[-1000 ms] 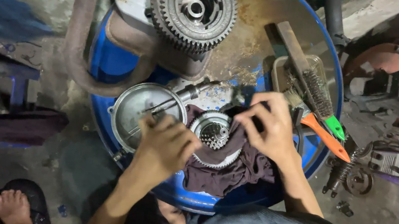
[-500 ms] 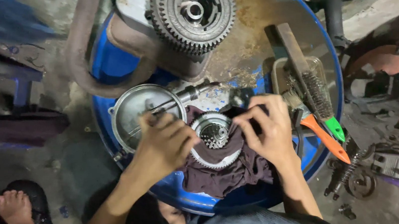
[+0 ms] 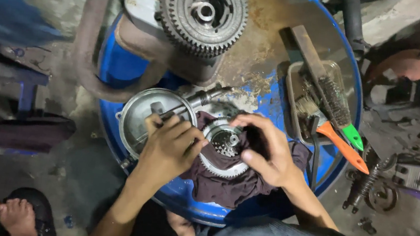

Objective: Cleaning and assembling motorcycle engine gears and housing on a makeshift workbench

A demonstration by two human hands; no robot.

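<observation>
Both hands (image 3: 217,150) curled on toothed gear (image 3: 225,151), dark rag (image 3: 223,185).

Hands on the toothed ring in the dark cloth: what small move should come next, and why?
Probably steady the toothed ring with the right hand while the left hand works the tool at its hub; the ring only rests loosely on the dark cloth.

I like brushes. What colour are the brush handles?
One brush handle is orange, the other brush handle green; head view.
</observation>
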